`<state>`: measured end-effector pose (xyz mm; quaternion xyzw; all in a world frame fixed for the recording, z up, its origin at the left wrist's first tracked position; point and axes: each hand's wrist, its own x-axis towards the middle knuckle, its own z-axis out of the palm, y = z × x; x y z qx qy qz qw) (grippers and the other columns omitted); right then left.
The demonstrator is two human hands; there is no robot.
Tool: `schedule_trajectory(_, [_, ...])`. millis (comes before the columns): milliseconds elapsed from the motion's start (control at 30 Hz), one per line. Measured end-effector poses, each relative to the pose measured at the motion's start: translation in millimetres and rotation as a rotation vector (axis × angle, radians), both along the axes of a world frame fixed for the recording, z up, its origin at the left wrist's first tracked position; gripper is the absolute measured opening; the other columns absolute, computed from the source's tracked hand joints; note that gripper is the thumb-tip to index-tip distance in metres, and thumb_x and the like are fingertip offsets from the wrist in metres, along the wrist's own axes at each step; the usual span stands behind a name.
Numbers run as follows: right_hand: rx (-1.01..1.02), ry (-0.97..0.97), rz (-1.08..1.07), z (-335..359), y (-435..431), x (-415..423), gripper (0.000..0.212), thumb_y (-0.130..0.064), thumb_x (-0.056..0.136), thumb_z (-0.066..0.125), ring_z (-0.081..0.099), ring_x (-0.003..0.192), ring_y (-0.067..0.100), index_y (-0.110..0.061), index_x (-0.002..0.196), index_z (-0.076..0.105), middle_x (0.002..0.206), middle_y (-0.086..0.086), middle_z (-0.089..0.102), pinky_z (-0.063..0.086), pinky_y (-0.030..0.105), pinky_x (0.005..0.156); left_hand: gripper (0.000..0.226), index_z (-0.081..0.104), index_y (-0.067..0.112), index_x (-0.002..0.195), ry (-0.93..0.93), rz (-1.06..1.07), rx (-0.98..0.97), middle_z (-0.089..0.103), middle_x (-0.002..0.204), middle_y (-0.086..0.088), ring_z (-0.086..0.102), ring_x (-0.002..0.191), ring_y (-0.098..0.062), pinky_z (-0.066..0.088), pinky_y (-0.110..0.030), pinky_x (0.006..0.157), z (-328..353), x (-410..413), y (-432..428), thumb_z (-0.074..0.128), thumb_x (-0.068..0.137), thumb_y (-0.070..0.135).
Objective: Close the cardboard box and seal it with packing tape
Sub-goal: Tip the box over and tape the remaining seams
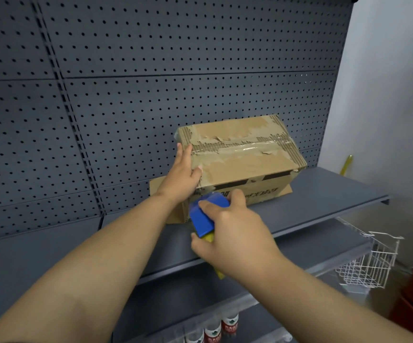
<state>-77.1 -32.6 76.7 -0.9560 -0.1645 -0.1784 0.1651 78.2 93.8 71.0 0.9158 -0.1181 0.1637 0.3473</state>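
Centre-right of frame: cardboard box [240, 154] on grey shelf [324, 194], flaps down, clear packing tape [245, 149] already along top seam. Gripping near-left top corner with left hand [184, 174], fingers and thumb curled round the edge. Clutching blue-and-yellow tape dispenser [203, 219] in right hand [237, 231], just below centre, close to box front; can't tell if touching. Probably light, stiff corrugated board. Top skin torn and ragged, so likely poor tape bite there. Best braced at corners or edges, not mid-panel. Likely to slide on smooth shelf under dispenser pull unless pinned.
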Motion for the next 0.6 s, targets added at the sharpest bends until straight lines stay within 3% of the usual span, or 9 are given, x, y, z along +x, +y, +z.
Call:
schedule_trajectory(267, [0.007, 0.008, -0.015, 12.9, -6.2, 7.5, 0.049, -0.044, 0.076, 0.055, 0.044, 0.068, 0.026, -0.031, 0.123, 0.051, 0.098, 0.002, 0.028, 0.045, 0.030, 0.075, 0.064, -0.001, 0.023, 0.150, 0.022, -0.010, 0.014, -0.017, 0.157, 0.001, 0.000, 0.145, -0.016, 0.012, -0.033, 0.113, -0.4, 1.8, 2.8, 0.035, 0.098, 0.031])
schedule_trajectory(400, [0.012, 0.120, 0.048, -3.2, -4.4, 5.0, 0.034, -0.042, 0.074, 0.056, 0.054, 0.090, 0.027, -0.026, 0.103, 0.062, 0.088, 0.004, 0.050, 0.044, 0.028, 0.073, 0.063, -0.003, 0.025, 0.149, 0.019, -0.005, -0.002, -0.017, 0.157, 0.003, 0.002, 0.145, -0.017, 0.012, -0.035, 0.114, 0.0, 3.5, 1.6, 0.034, 0.098, 0.032])
schedule_trajectory(500, [0.013, 0.120, 0.038, -21.9, -3.6, -2.1, 0.048, -0.047, 0.077, 0.054, 0.056, 0.092, 0.029, -0.036, 0.124, 0.049, 0.104, 0.001, 0.035, 0.045, 0.030, 0.081, 0.063, -0.003, 0.027, 0.149, 0.013, -0.011, 0.000, -0.019, 0.156, 0.004, 0.005, 0.145, -0.017, 0.014, -0.036, 0.113, -2.5, 4.8, 3.5, 0.034, 0.098, 0.033])
schedule_trajectory(600, [0.127, -0.012, -0.045, -3.5, -23.5, 4.3, 0.056, -0.049, 0.073, 0.059, 0.057, 0.096, 0.021, -0.045, 0.127, 0.047, 0.103, -0.004, 0.035, 0.041, 0.023, 0.084, 0.062, 0.004, 0.025, 0.150, -0.061, -0.005, 0.006, -0.023, 0.155, 0.005, 0.011, 0.144, -0.015, 0.021, -0.034, 0.111, -4.6, 5.9, 5.0, 0.037, 0.098, 0.034])
